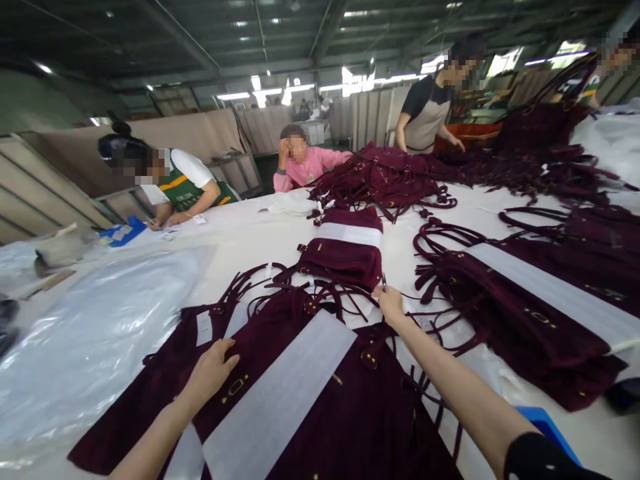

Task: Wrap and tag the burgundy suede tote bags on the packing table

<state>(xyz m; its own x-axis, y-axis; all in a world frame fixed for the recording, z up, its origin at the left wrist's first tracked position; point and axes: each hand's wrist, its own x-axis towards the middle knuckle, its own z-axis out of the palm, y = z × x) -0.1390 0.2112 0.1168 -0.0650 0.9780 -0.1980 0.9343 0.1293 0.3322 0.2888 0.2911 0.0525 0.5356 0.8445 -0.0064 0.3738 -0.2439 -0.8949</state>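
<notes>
My left hand (213,369) rests on a large maroon bag (370,407) at the front, its thumb and fingers apart beside a gold buckle. A white paper band (285,400) crosses that bag. My right hand (390,303) is closed with pinched fingers around a small dark tool, its tip pointing away from me, by the lower right corner of a smaller maroon bag (340,260) with its own white band. Thin maroon straps lie between the two bags, under and around my right hand.
Clear plastic bags (105,333) lie at the left. More banded maroon bags (530,313) are at the right, with a blue tray (547,430) near my right arm. A strap pile (395,177) sits across the white table (260,240). Several people are around the far side.
</notes>
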